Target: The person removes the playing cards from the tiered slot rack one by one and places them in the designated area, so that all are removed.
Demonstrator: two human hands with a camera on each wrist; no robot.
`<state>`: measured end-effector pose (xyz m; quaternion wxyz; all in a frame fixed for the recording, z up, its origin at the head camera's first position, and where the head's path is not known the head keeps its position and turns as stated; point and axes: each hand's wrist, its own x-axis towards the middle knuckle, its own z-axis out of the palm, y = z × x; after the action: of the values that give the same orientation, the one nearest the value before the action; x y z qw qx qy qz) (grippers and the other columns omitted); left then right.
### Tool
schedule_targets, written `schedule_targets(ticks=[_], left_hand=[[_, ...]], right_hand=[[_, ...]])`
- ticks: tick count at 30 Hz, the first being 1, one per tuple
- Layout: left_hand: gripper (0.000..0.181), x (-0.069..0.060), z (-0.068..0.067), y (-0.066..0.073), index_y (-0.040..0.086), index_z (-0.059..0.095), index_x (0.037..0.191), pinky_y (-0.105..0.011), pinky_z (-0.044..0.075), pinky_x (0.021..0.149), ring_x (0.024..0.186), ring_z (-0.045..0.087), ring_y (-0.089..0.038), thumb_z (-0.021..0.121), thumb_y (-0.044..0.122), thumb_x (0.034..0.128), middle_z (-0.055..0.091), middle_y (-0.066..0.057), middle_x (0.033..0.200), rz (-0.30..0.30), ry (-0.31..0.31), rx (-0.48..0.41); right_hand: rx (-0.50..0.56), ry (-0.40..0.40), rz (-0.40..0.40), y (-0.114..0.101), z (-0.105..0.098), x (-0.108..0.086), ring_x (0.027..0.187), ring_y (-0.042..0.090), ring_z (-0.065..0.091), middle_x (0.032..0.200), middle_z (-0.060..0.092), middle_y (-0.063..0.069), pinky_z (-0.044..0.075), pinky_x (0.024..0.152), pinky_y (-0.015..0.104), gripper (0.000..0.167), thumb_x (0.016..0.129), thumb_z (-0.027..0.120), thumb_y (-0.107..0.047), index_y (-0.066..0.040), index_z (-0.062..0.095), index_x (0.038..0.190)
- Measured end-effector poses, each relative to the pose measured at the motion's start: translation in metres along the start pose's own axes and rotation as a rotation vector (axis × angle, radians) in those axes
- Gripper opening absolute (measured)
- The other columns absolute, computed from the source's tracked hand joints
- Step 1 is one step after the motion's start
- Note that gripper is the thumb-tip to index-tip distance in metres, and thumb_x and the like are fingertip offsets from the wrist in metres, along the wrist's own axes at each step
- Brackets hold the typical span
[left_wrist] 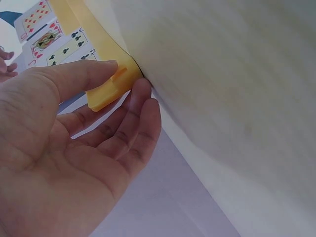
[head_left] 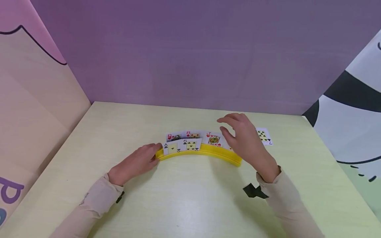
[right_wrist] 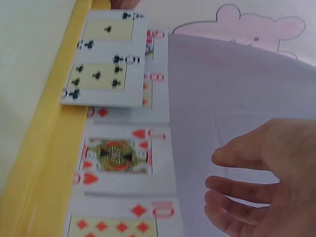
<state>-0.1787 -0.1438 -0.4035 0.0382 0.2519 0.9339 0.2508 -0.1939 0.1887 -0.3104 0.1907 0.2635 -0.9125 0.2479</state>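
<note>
A curved yellow card holder (head_left: 218, 153) stands on the table. My left hand (head_left: 140, 162) grips its left end, the thumb on one side and fingers around the other. The ace of clubs (head_left: 172, 147) and five of clubs (head_left: 191, 144) stand in its front row. Behind them are a red queen (head_left: 173, 136), the eight of diamonds (head_left: 194, 135), the jack of hearts (right_wrist: 118, 155) and the ten of diamonds (right_wrist: 111, 226). Over the holder's right part hovers my right hand (head_left: 245, 140), thumb and fingers apart, holding nothing. It hides some of the holder and cards.
On the table (head_left: 184, 195), behind my right hand, lies a card of clubs (head_left: 263, 136), apparently a seven, partly covered by the hand. A purple backdrop (head_left: 190, 59) rises at the table's far edge, with printed panels at both sides.
</note>
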Motion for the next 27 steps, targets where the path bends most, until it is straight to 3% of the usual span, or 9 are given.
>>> schedule_targets(ticks=[9,15,22,27], left_hand=[[0.025,-0.003,0.001,0.0,0.002,0.057,0.113,-0.023,0.052,0.066,0.084,0.059,-0.019,0.068,0.006,0.0915,0.066,-0.012,0.11,0.002,0.0,0.009],[0.025,-0.001,0.0,0.002,0.002,0.057,0.113,-0.023,0.052,0.067,0.083,0.058,-0.019,0.068,0.006,0.0917,0.066,-0.012,0.109,0.002,0.002,0.015],[0.023,0.0,-0.001,0.004,0.003,0.058,0.113,-0.024,0.053,0.067,0.083,0.059,-0.018,0.068,0.006,0.0917,0.066,-0.011,0.109,0.001,0.003,0.009],[0.023,-0.001,-0.001,0.005,0.002,0.058,0.111,-0.025,0.053,0.067,0.082,0.059,-0.018,0.068,0.005,0.091,0.066,-0.012,0.108,0.004,0.003,0.018]], right_hand=[[0.017,-0.068,-0.071,-0.033,0.019,0.002,0.098,0.022,0.057,0.111,0.069,0.006,0.052,0.075,0.036,0.019,0.093,0.068,-0.007,-0.007,0.072,0.111],[-0.012,-0.139,-0.069,-0.038,0.031,0.002,0.096,0.023,0.062,0.11,0.07,0.006,0.054,0.074,0.036,0.019,0.093,0.067,-0.007,-0.008,0.072,0.111],[-0.076,-0.222,-0.069,-0.04,0.045,-0.002,0.106,0.025,0.064,0.113,0.07,0.005,0.054,0.084,0.039,0.017,0.092,0.068,-0.006,-0.008,0.072,0.108],[-0.122,-0.217,-0.113,-0.04,0.051,-0.003,0.094,0.021,0.062,0.103,0.07,0.002,0.053,0.076,0.033,0.012,0.088,0.07,-0.003,-0.009,0.072,0.099]])
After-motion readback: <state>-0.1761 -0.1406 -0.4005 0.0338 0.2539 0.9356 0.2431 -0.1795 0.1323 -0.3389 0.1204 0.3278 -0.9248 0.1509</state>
